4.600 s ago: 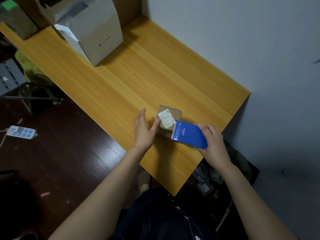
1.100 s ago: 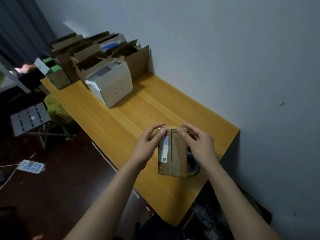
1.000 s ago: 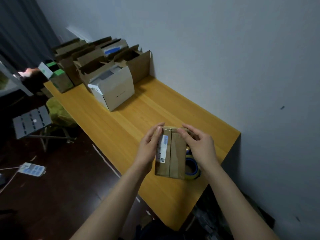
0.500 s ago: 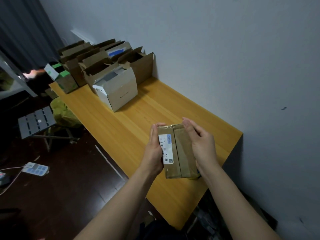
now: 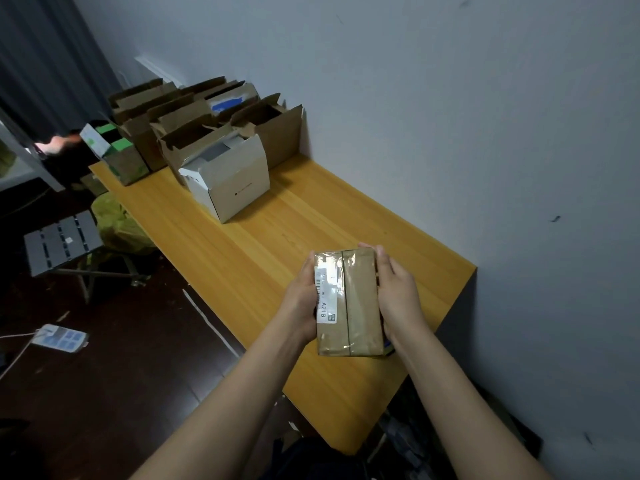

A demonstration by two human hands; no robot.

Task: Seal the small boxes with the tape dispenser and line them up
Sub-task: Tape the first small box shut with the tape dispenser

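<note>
head: left hand (image 5: 300, 301) and right hand (image 5: 399, 294) clasp small box (image 5: 350, 306) near table (image 5: 277, 237) corner, white box (image 5: 239, 183) well apart.

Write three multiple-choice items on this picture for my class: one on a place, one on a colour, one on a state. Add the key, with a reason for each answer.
1. Where does the white carton stand?
A. On the floor.
B. On the wooden table, beside the open brown cartons.
C. In the person's lap.

2. What colour is the label on the small box?
A. Green.
B. Red.
C. White.

3. How is the small box held?
A. Between the left hand and the right hand.
B. By one hand alone.
C. By nothing; it lies untouched.

Key:
1 B: it sits on the tabletop next to the brown cartons.
2 C: the label is a white strip printed A21B.
3 A: one hand grips each long side of the box.
</note>
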